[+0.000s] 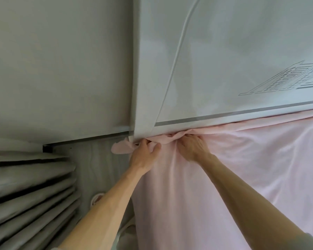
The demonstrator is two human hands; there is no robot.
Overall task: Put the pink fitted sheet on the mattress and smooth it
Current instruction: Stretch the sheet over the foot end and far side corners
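The pink fitted sheet point(251, 168) covers the mattress on the right, with wrinkles across its top. At the mattress's far left corner the sheet is bunched against the white headboard point(224, 60). My left hand point(145, 156) grips the bunched sheet edge at that corner, and a loose pink flap sticks out to its left. My right hand point(192, 146) lies on the sheet just to the right, its fingertips pushed into the gap between mattress and headboard. The mattress itself is hidden under the sheet.
A grey wall point(61, 60) stands left of the headboard. Grey pleated curtains point(31, 195) hang at the lower left. A strip of pale wood-grain floor point(96, 168) runs between curtains and bed, with a pink slipper point(98, 197) on it.
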